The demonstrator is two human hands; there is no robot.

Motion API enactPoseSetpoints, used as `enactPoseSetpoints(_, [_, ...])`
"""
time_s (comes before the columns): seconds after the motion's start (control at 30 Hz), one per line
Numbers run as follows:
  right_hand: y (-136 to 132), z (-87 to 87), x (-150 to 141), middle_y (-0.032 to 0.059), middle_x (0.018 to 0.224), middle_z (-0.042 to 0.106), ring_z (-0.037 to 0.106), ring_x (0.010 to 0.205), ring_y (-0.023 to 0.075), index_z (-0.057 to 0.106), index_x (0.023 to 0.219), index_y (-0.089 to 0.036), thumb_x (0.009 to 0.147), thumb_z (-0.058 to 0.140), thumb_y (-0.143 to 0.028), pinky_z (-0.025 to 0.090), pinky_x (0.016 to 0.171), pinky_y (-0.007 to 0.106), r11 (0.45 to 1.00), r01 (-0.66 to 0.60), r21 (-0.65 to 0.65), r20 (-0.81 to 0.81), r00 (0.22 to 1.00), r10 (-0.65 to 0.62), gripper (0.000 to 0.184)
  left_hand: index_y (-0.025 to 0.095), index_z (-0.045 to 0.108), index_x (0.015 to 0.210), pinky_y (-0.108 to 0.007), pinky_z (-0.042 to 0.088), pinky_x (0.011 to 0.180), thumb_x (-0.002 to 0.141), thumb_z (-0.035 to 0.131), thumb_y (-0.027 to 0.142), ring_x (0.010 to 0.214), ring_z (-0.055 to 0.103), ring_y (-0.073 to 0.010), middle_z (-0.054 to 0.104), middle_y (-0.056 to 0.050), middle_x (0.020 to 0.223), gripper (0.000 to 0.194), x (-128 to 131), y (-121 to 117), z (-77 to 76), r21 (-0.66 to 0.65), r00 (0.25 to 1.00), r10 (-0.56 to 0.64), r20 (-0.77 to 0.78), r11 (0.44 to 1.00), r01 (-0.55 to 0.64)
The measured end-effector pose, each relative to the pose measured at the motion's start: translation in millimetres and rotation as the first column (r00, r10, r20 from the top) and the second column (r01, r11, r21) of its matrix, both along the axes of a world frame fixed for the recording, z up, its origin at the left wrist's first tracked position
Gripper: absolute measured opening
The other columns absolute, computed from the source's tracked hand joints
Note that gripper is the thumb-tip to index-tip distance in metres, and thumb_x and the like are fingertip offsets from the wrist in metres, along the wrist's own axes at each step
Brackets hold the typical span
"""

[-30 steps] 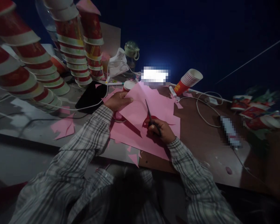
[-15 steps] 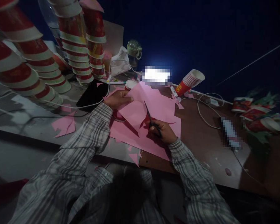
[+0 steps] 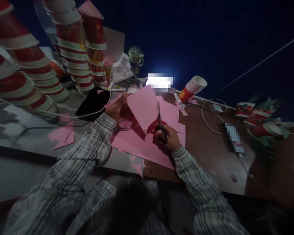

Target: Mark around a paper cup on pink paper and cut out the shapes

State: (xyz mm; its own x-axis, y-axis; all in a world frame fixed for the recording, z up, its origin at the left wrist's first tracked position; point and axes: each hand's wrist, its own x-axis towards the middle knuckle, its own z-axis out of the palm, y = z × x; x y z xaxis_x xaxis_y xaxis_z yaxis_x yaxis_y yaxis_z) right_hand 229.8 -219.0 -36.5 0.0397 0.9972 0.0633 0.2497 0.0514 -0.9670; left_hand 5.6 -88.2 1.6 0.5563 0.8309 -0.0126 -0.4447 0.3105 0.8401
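Observation:
My left hand [image 3: 116, 109] grips a pink paper sheet [image 3: 142, 109] by its left side, with the thumb pointing up and some fingers hidden behind the paper. The sheet is raised at a tilt, one corner pointing down toward me. My right hand [image 3: 171, 138] is closed round the handles of dark scissors [image 3: 159, 114], whose blades point up and away along the sheet's right edge. Whether the blades touch the paper I cannot tell. Beneath both hands lies more pink paper [image 3: 134, 147] on the table.
Towers of stacked red-and-white paper cups [image 3: 74, 65] rise at the left. A black flat object [image 3: 90, 106], pink scraps [image 3: 63, 134] and white cables surround the work. Toward the back are a bright light [image 3: 159, 81], a cup stack [image 3: 193, 88] and a bottle [image 3: 135, 60]. A phone-like object [image 3: 235, 138] lies right.
My left hand has turned, its thumb now upright, and the held sheet has swung with it. The scissors point more straight away from me. The whole view has shifted slightly.

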Motion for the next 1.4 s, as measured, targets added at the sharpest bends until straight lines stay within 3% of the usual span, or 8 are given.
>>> enactPoseSetpoints(0.17, [2, -6.1, 1, -0.0008, 0.070, 0.061, 0.053, 0.059, 0.0137, 0.069, 0.111, -0.020, 0.083, 0.071, -0.067, 0.051, 0.057, 0.029, 0.975, 0.176, 0.136, 0.045, 0.982, -0.184, 0.055, 0.021, 0.074, 0.111, -0.041, 0.056, 0.100, 0.061, 0.091, 0.064, 0.119, 0.070, -0.0303, 0.078, -0.010, 0.108, 0.068, 20, -22, 0.3, 0.100, 0.967, -0.113, 0.230, 0.991, 0.092])
enactPoseSetpoints(0.33, [1, -12.4, -2, 0.0056, 0.089, 0.073, 0.061, 0.067, 0.0160, 0.071, 0.111, -0.020, 0.080, 0.074, -0.061, 0.056, 0.065, 0.032, 0.951, 0.236, 0.200, 0.105, 0.960, -0.260, 0.051, 0.018, 0.072, 0.098, -0.043, 0.056, 0.104, 0.058, 0.097, 0.044, 0.118, 0.071, -0.0309, 0.079, -0.008, 0.100, 0.053, 44, -39, -1.9, 0.027, 0.981, 0.063, 0.183, 0.997, -0.069])
enactPoseSetpoints(0.43, [0, -13.2, -5, 0.0015, 0.076, 0.068, 0.053, 0.059, 0.0138, 0.071, 0.112, -0.020, 0.081, 0.074, -0.062, 0.051, 0.059, 0.030, 0.956, 0.226, 0.189, 0.163, 0.952, -0.258, 0.052, 0.018, 0.069, 0.096, -0.044, 0.057, 0.104, 0.063, 0.094, 0.036, 0.118, 0.071, -0.0306, 0.079, -0.007, 0.097, 0.045, 53, -43, -2.7, -0.052, 0.968, 0.182, 0.175, 0.983, -0.176])
enactPoseSetpoints(0.63, [-1, -9.7, -8, -0.0022, 0.067, 0.057, 0.047, 0.055, 0.0130, 0.069, 0.111, -0.021, 0.080, 0.072, -0.071, 0.043, 0.050, 0.028, 0.987, 0.130, 0.094, 0.045, 0.990, -0.134, 0.059, 0.017, 0.063, 0.080, -0.032, 0.061, 0.088, 0.084, 0.075, 0.016, 0.091, 0.076, -0.0208, 0.073, -0.002, 0.074, 0.012, 57, -50, 11.4, -0.249, 0.959, 0.279, 0.044, 0.933, -0.260])
enactPoseSetpoints(0.83, [-2, -1.4, -7, -0.0017, 0.067, 0.058, 0.050, 0.057, 0.0140, 0.066, 0.110, -0.021, 0.082, 0.069, -0.075, 0.044, 0.054, 0.029, 0.997, 0.024, 0.079, -0.038, 0.999, -0.021, 0.061, 0.017, 0.060, 0.075, -0.020, 0.048, 0.050, 0.089, 0.070, 0.014, 0.039, 0.048, -0.0083, 0.041, 0.009, 0.042, 0.018, 55, -57, 29.0, -0.313, 0.965, 0.232, -0.122, 0.914, -0.259])
enactPoseSetpoints(1.07, [-3, 2.0, -7, -0.0009, 0.068, 0.063, 0.059, 0.057, 0.0159, 0.063, 0.112, -0.021, 0.082, 0.069, -0.076, 0.048, 0.056, 0.031, 0.997, -0.033, 0.074, -0.141, 0.989, 0.043, 0.063, 0.017, 0.056, 0.073, -0.019, 0.032, 0.039, 0.093, 0.068, 0.015, 0.030, 0.027, -0.0036, 0.036, 0.011, 0.039, 0.023, 55, -56, 20.3, -0.315, 0.963, 0.218, -0.157, 0.913, -0.258])
enactPoseSetpoints(1.27, [-7, 5.6, -9, 0.0007, 0.070, 0.065, 0.056, 0.055, 0.0147, 0.062, 0.093, -0.022, 0.083, 0.063, -0.081, 0.046, 0.052, 0.030, 0.992, -0.014, 0.125, -0.079, 0.997, 0.024, 0.060, 0.016, 0.062, 0.076, -0.022, 0.041, 0.044, 0.086, 0.078, 0.025, 0.035, 0.042, -0.0070, 0.052, 0.007, 0.047, 0.021, 56, -53, 5.0, -0.258, 0.973, 0.201, -0.109, 0.940, -0.223])
enactPoseSetpoints(1.4, [-9, 5.9, -11, 0.0006, 0.069, 0.064, 0.058, 0.057, 0.0157, 0.060, 0.089, -0.022, 0.080, 0.064, -0.083, 0.048, 0.056, 0.032, 0.987, 0.022, 0.160, -0.052, 0.999, -0.014, 0.061, 0.013, 0.066, 0.088, -0.031, 0.059, 0.073, 0.076, 0.084, 0.023, 0.070, 0.072, -0.0187, 0.070, -0.001, 0.068, 0.023, 61, -54, 3.3, -0.246, 0.974, 0.225, 0.031, 0.946, -0.211])
